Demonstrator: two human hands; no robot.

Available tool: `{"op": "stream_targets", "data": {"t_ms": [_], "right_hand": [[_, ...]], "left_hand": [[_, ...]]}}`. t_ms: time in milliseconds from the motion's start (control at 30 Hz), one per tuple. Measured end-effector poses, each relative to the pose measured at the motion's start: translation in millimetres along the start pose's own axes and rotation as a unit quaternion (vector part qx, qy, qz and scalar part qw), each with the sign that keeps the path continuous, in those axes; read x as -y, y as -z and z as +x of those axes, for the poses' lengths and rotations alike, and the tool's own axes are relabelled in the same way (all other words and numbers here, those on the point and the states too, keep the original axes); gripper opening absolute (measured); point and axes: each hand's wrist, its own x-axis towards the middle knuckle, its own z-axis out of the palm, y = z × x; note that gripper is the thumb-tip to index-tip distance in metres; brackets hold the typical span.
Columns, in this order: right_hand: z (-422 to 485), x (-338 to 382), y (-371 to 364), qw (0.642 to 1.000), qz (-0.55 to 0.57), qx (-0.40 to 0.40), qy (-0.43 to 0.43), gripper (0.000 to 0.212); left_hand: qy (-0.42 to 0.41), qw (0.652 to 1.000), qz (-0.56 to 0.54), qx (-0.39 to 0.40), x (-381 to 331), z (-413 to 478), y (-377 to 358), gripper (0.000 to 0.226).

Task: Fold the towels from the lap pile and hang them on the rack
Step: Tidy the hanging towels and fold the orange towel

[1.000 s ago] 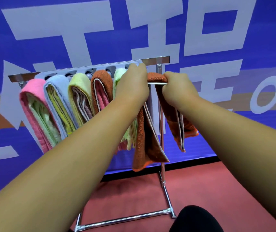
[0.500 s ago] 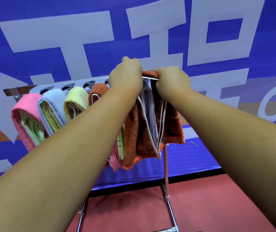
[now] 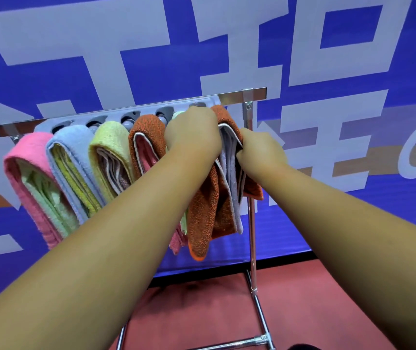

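While both arms reach out to the rack [image 3: 232, 96], my left hand [image 3: 193, 137] is curled over the top fold of the rust-orange towel [image 3: 203, 210]. Knuckles face me and the fingertips are hidden behind the cloth. Right hand [image 3: 262, 152] grips the same towel from its right side, fingers tucked into the grey inner layers just below the fold.

The towel sits at the right end of the row, just left of the upright post [image 3: 252, 223]. Can't tell what it rests on, since my hands cover that spot. Its tails hang down, with the left one lowest.

Further left along the grey peg strip [image 3: 116, 117]: pink towel [image 3: 25, 157], blue towel [image 3: 68, 145], yellow-green towel [image 3: 108, 140], second orange towel [image 3: 148, 132] with pink inside. A pale green towel [image 3: 177, 115] peeks out behind my left hand.

Backdrop is a blue banner [image 3: 328, 122] with big pale characters. Red floor [image 3: 201, 311] under the rack.
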Motion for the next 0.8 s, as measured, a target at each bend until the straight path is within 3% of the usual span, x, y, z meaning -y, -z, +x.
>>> {"op": "stream_targets", "data": {"t_ms": [100,233,333,400,500,633,733,800], "right_hand": [[-12,-6,-12,0.998,0.049,0.038,-0.032,0.01],[-24,-10,-22,0.989,0.126,0.074,-0.032,0.011],[-32,-6,-19,0.96,0.229,0.16,-0.013,0.029],[-36,-4,-18,0.942,0.273,0.197,0.002,0.029],[-35,-4,-25,0.943,0.289,0.168,0.011,0.022],[-31,-9,-40,0.97,0.218,0.097,-0.05,0.021],[-29,-19,-43,0.978,0.192,0.042,-0.071,0.007],[-29,-27,-42,0.981,0.176,0.012,-0.081,0.009]], "left_hand": [[0.005,0.999,-0.037,-0.005,0,-13,-12,0.023],[0.03,0.99,-0.136,0.025,-5,-20,-24,0.009],[0.064,0.976,-0.202,0.053,-6,-21,-37,0.01],[0.082,0.965,-0.242,0.065,-7,-23,-46,0.007],[0.103,0.951,-0.274,0.101,-8,-25,-56,0.006],[0.141,0.924,-0.309,0.176,-9,-29,-70,0.033],[0.161,0.905,-0.341,0.198,-12,-34,-82,0.037],[0.183,0.879,-0.373,0.235,-18,-39,-94,0.036]]}}
